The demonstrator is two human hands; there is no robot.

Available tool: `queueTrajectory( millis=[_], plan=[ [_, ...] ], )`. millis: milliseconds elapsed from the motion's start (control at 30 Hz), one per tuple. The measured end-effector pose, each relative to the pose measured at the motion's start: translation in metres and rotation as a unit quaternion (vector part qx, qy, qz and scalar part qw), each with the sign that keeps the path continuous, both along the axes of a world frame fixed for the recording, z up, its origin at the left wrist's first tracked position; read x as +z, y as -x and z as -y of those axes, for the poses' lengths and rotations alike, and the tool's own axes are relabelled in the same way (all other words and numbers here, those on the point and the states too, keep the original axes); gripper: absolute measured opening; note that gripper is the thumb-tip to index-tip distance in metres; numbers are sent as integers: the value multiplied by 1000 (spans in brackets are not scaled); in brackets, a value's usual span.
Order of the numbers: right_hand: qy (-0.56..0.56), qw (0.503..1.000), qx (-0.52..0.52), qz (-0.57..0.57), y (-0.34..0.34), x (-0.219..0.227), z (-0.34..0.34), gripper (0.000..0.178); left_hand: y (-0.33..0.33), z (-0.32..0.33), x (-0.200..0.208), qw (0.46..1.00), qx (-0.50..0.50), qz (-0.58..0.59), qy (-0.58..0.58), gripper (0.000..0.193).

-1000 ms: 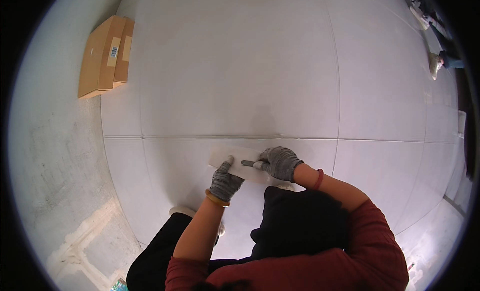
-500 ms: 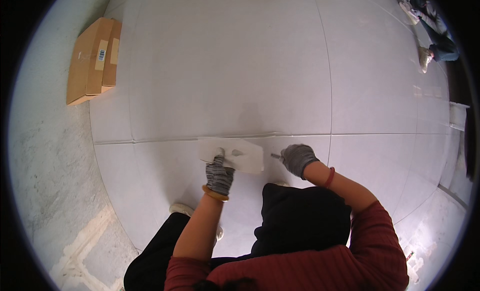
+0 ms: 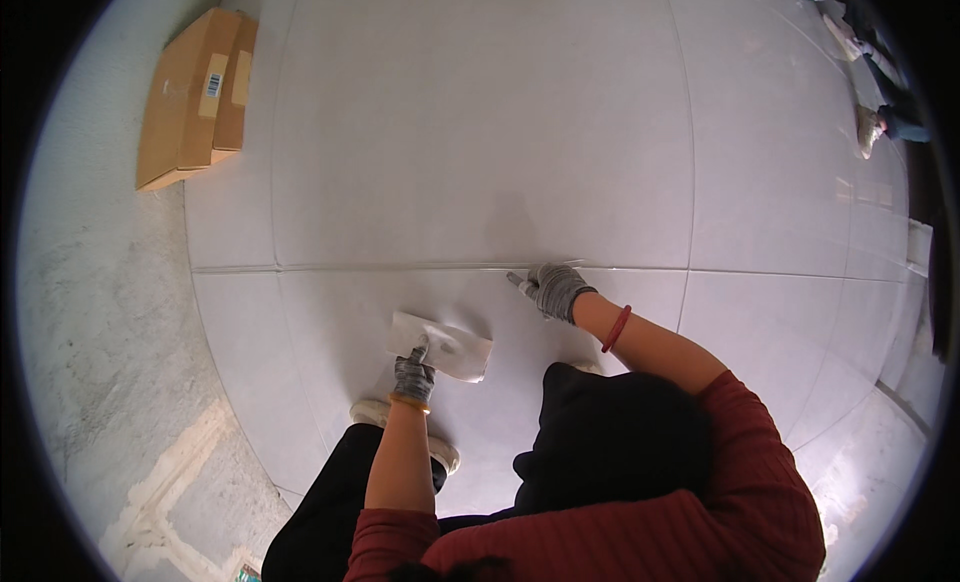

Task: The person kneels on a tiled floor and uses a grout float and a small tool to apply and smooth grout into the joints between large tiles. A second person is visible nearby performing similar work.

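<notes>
My left hand (image 3: 414,376), in a grey knit glove, grips the near edge of a pale flat board (image 3: 468,356), thumb on top. A small smear of paste (image 3: 448,346) seems to lie on the board. My right hand (image 3: 556,290), gloved alike, is closed round a short, narrow dark tool (image 3: 514,278); its kind is hard to make out. The tool's tip points left, just beside the seam (image 3: 400,268) between large pale floor tiles. Whether the tip touches the floor I cannot tell. The board is on the near side of the seam, apart from the tool.
A brown cardboard box (image 3: 188,107) stands at the far left, by a strip of rough bare concrete (image 3: 110,312). At the far right edge another person's legs and shoes (image 3: 866,132) show. My own shoes (image 3: 444,454) rest on the tiles close to the board.
My left hand has drawn the board back toward me and slightly left, away from the seam. My right hand has moved left and forward, bringing the tool to the seam.
</notes>
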State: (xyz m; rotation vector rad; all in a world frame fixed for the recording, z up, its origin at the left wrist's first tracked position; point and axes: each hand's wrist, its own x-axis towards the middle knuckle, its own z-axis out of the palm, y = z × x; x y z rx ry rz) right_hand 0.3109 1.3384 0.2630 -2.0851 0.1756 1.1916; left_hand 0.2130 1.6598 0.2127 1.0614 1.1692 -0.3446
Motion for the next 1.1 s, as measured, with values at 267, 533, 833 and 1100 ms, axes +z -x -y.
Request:
queueTrajectory(
  millis=[267, 533, 833, 1100],
  plan=[
    [-6, 999, -28, -36, -8, -7, -1, 54, -1, -2, -1, 1000, -7, 16, 19, 48],
    [25, 998, -9, -65, -13, -19, -2, 57, -2, -2, -2, 1000, 11, 10, 25, 46],
    [12, 997, 9, -78, -24, -5, 9, 47, -4, 0, 1, 999, 11, -1, 30, 44],
    [37, 993, 7, -109, -25, 7, 31, 52, -5, 3, 4, 999, 4, 30, 40, 46]
  ],
)
